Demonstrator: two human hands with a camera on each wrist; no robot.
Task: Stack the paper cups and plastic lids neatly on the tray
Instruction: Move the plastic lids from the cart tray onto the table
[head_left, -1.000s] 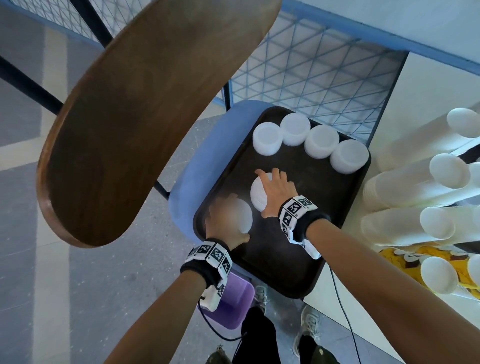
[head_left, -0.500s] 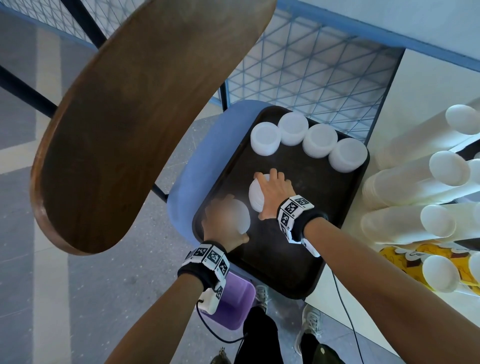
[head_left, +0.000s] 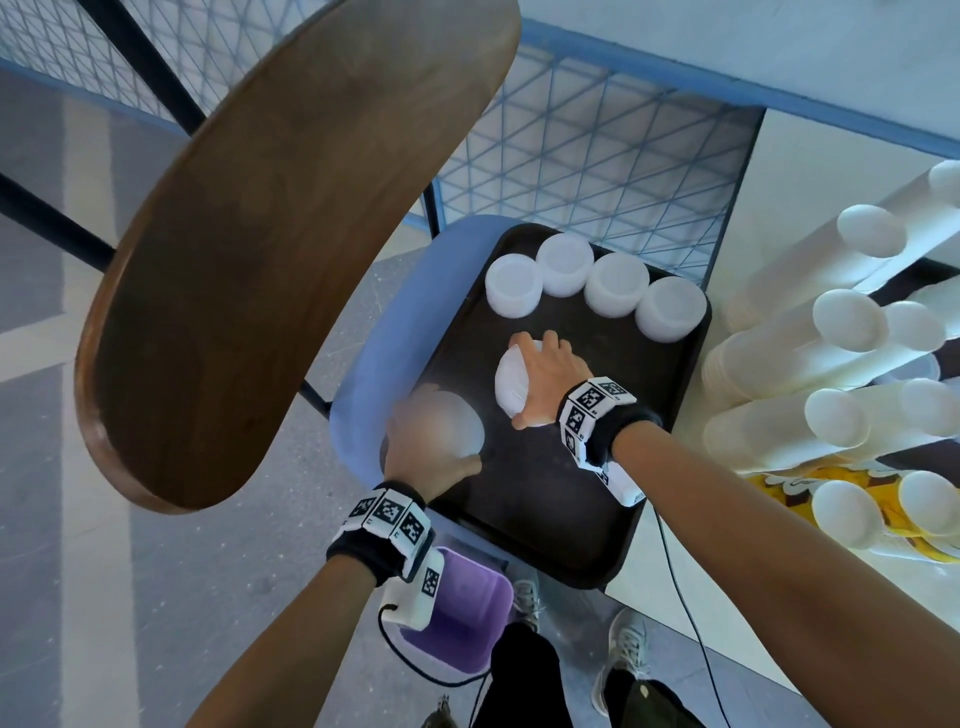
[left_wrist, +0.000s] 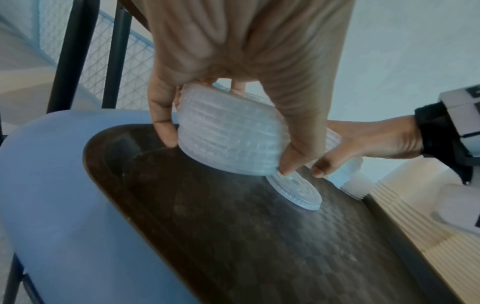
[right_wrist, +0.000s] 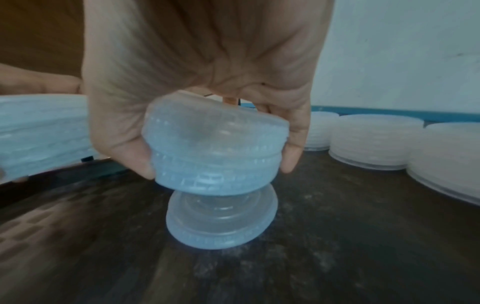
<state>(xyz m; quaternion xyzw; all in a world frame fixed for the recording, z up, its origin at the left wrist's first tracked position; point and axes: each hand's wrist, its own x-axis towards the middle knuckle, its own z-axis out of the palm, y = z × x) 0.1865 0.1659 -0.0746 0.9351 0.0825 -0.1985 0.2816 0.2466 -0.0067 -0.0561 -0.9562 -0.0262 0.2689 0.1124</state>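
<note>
Head view first: a big brown wooden chair back (head_left: 270, 249) fills the upper left, and below it a pale blue seat (head_left: 395, 322) carries the dark tray (head_left: 561, 499). To the right, on the white counter (head_left: 670, 561), long sleeves of paper cups (head_left: 810, 332) lie on their sides, touching one another. Along the tray's far edge four stacks of plastic lids (head_left: 615, 286) stand in a row, side by side.

Nearer, both hands work over the tray. The left hand (head_left: 426, 457) has its grip closed around a thick lid stack (left_wrist: 228, 142) — thumb on one side, fingers on the other — and the stack is tilted, its lower edge just above the tray. The right hand (head_left: 550, 379) clamps a smaller lid stack (right_wrist: 215, 152) between thumb and fingers, held just over a lone lid (right_wrist: 221, 224) that lies flat on the tray; whether the two touch I cannot tell. A purple bin (head_left: 457, 613) sits on the floor under the left wrist.
</note>
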